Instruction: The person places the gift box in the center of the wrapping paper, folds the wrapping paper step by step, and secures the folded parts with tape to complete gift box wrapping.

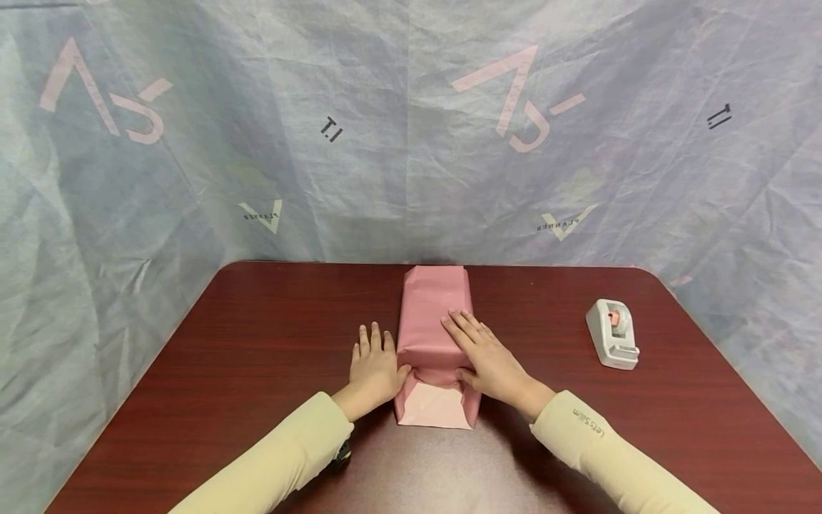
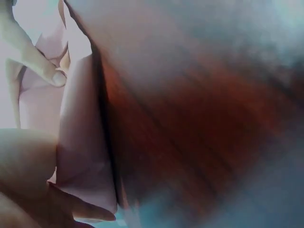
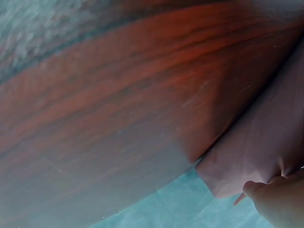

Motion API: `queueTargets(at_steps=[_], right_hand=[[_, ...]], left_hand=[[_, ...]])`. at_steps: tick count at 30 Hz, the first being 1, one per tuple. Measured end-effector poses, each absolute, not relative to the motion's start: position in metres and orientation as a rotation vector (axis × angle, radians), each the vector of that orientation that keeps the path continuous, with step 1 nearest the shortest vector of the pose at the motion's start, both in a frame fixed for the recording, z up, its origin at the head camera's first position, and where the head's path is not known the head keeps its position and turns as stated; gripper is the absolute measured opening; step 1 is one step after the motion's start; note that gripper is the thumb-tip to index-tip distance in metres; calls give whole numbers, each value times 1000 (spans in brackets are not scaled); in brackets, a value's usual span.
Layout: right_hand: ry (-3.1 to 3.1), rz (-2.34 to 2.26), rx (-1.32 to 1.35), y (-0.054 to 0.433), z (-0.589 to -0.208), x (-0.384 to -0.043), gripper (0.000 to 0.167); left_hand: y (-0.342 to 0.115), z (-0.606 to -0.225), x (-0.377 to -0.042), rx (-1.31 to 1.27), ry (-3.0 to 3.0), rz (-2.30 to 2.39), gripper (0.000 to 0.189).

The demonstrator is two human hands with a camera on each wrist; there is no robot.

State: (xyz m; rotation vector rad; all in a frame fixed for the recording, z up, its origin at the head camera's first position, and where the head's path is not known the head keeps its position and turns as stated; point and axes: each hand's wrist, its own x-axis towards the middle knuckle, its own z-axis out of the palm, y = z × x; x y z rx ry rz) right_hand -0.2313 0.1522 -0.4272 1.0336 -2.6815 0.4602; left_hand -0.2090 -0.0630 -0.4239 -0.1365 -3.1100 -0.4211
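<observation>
A box-shaped parcel wrapped in pink paper (image 1: pixel 433 310) lies lengthwise on the table. At its near end a paper flap (image 1: pixel 435 407) spreads out flat, its pale inner side facing up and its side edges folded in. My left hand (image 1: pixel 375 371) is at the parcel's left side, fingers straight and spread, thumb touching the folded paper at the near left corner. My right hand (image 1: pixel 493 363) rests along the right top edge with straight fingers, its thumb pressing the fold at the near right corner. In the left wrist view a thumb (image 2: pixel 58 78) pushes into the creased paper.
A white tape dispenser (image 1: pixel 613 334) with a roll in it stands on the right part of the dark red wooden table (image 1: pixel 289 307). A grey printed cloth (image 1: pixel 385 185) hangs behind the table and along both sides. A small black object (image 1: pixel 342 455) shows under the left sleeve.
</observation>
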Motion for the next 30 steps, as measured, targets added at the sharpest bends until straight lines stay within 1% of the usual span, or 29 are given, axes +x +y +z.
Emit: queueTargets(at_steps=[3, 9, 12, 19, 30], right_hand=[[-2682, 461, 1039, 152, -427, -231, 87], [-2688, 452, 1026, 152, -426, -230, 87], [-2687, 448, 1020, 153, -427, -230, 87], [-2687, 458, 1023, 153, -428, -230, 87], [-2686, 440, 1024, 153, -429, -231, 87]], left_hand=[[-66, -423, -204, -152, -3057, -389, 64], [-67, -423, -197, -225, -2930, -321, 40], [-65, -425, -199, -234, -2898, -275, 33], [-62, -428, -203, -172, -2959, -212, 35], [-66, -426, -201, -218, -3005, -270, 32]])
